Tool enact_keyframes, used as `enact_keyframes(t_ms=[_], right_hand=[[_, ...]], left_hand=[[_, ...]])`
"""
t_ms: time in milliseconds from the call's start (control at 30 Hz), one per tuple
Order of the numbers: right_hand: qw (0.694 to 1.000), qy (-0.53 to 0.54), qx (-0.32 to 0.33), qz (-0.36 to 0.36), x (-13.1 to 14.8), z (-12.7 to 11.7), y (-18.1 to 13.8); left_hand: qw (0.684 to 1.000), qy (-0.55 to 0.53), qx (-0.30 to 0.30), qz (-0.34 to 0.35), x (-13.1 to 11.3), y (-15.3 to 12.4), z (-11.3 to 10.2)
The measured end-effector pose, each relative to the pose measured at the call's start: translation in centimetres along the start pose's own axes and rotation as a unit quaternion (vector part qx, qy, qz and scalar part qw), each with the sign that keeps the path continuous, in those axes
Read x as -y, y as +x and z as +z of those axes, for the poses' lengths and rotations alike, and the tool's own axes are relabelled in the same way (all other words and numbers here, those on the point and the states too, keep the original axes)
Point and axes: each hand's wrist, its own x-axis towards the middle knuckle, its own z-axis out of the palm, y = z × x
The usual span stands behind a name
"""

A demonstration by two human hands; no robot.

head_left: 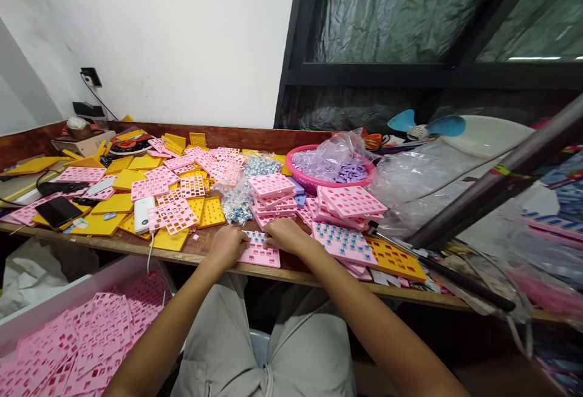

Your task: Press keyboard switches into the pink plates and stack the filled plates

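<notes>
Wooden bench (291, 260) below, left hand (230, 241) and right hand (285, 236) grip a pink, blue-studded panel (259, 254).

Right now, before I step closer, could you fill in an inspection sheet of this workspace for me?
Surface: wooden table, mostly covered.
Things in hand: pink panel with blue pieces in its farther rows.
Hands: left hand at the panel's left side, right hand at its far right; fingertip grip unclear.
Clutter: yellow panels and loose pink ones to the left, a dark phone, pink basket of purple pieces behind.
Cables: white cable hanging over the front edge from a white device; black cable at the wall outlet.
Surroundings: white wall, dark-framed window; damage: nothing seen on its panes.
</notes>
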Motion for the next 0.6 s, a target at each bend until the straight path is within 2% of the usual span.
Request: enact_keyframes(t_ms=[133,233,367,467,533,600], right_hand=[[0.999,-0.019,0.036,-0.005,0.4,-0.8,0.6],[0.998,-0.033,0.053,-0.008,0.8,-1.4,1.0],[0.998,-0.048,0.046,-0.022,1.0,-1.5,1.3],[0.996,-0.054,0.053,-0.037,0.8,-1.3,1.6],[0.995,-0.063,0.062,-0.048,0.7,-1.1,1.9],[0.994,-0.070,0.067,-0.059,0.7,-1.0,2.1]], left_hand=[[0.999,0.048,-0.008,-0.004,-0.9,-0.1,-0.2],[0.997,0.064,-0.034,0.023,-1.3,-1.1,0.7],[0.992,0.090,-0.076,0.052,-2.0,-3.1,2.2],[0.993,0.029,-0.098,0.063,-1.2,-3.9,2.5],[0.990,-0.051,-0.115,0.060,0.3,-3.6,2.4],[0.981,-0.109,-0.160,0.028,2.3,-2.8,1.9]])
